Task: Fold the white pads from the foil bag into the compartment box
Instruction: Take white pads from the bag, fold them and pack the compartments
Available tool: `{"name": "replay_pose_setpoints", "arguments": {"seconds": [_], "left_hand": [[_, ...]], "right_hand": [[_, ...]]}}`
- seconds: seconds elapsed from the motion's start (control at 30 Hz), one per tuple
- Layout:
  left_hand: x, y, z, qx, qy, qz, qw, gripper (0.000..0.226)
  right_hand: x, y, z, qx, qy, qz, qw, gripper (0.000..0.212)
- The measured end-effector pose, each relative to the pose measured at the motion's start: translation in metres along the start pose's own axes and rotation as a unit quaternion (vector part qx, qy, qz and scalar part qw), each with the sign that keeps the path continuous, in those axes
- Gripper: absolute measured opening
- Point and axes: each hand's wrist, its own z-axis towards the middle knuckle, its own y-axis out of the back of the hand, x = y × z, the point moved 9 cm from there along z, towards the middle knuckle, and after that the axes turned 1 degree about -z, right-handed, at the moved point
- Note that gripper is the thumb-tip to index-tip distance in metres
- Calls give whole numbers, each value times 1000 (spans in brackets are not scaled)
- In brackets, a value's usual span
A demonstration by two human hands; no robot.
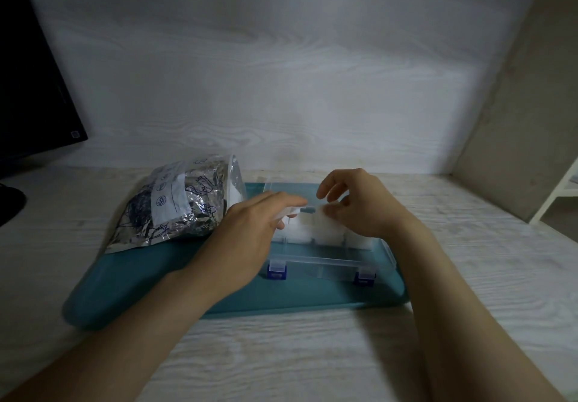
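Head view shows the folding step; left hand (250, 229), fingers nearly straight, and right hand (359, 207), fingers curled, pinch one soft white pad (297, 210) over the clear plastic compartment box (312, 264); crinkled silver foil bag (175, 210) lies left; next, probably double it and tuck it into a free cell.

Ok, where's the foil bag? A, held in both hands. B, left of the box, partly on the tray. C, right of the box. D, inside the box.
B: the bag lies left of the box, resting partly on the tray, while the left hand and right hand pinch a pad over the box.
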Motion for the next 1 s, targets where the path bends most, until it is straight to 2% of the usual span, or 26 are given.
{"name": "replay_pose_setpoints", "arguments": {"seconds": [0.1,0.23,0.4,0.47,0.5,0.53,0.6,0.7,0.77,0.87,1.0], "left_hand": [[2,0,0,-5,11,3,1000,54],[4,3,-1,-18,36,2,999,32],[5,12,1,-52,65,-45,995,7],[0,18,1,-83,71,-76,991,5],[-2,21,1,-96,76,-92,988,6],[-2,24,1,-107,84,-113,984,7],[0,25,2,-116,103,-175,972,6],[11,21,3,-114,155,-287,938,15],[18,16,1,-114,187,-334,917,20],[26,6,0,-90,221,-376,896,25],[32,-1,0,-60,260,-428,863,28]], "right_hand": [[1,-1,0,2,1,-29,1000,22],[6,-1,-1,-15,7,-77,997,29],[8,-6,1,-23,26,-148,988,11],[10,-8,1,-23,28,-168,985,3],[13,-5,1,-44,36,-168,984,6],[18,0,1,-79,49,-141,986,11],[36,17,-8,-151,79,-12,985,19],[64,23,-20,-143,127,172,966,26],[72,16,-21,-124,145,195,962,18],[70,8,-17,-136,157,170,963,9],[64,5,-13,-144,149,207,956,11]]}}
